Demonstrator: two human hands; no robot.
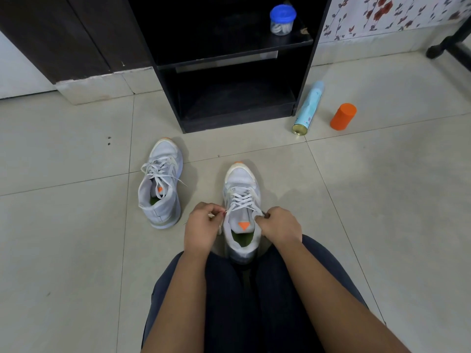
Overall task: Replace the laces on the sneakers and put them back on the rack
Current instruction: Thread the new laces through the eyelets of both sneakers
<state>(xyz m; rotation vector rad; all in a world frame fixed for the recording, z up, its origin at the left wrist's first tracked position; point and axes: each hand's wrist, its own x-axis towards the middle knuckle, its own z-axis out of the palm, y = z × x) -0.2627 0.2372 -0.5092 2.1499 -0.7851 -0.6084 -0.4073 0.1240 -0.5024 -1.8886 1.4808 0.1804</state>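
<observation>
A white sneaker (240, 184) with an orange toe tip stands on the tiled floor between my knees, toe pointing away from me. Its white lace (242, 200) is threaded up the eyelets. My left hand (201, 228) pinches the left lace end beside the collar. My right hand (280, 225) pinches the right lace end at the top eyelet. The second sneaker (160, 184) stands to the left, laced, with loose lace ends. The black shoe rack (229, 72) stands ahead, its lower shelves empty.
A jar with a blue lid (282, 20) sits on the rack's upper shelf. A light blue spray can (308, 109) lies on the floor right of the rack, next to an orange container (343, 116). A dark furniture leg (448, 44) is at far right.
</observation>
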